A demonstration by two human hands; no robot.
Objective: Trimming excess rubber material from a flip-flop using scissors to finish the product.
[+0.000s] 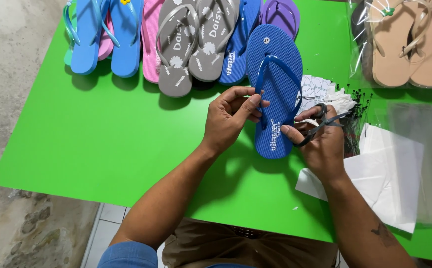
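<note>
A dark blue flip-flop lies lengthwise on the green table, toe end away from me. My left hand pinches the left side of its strap between thumb and fingers. My right hand rests at the sandal's right edge. A pair of small black scissors is looped on its fingers, with the tips pointing right, away from the strap. The heel of the sandal shows between my two hands.
A row of flip-flops lies along the far edge: light blue, pink, grey, blue and purple. Bagged beige sandals sit far right. White tags, black plastic fasteners and clear bags lie to the right.
</note>
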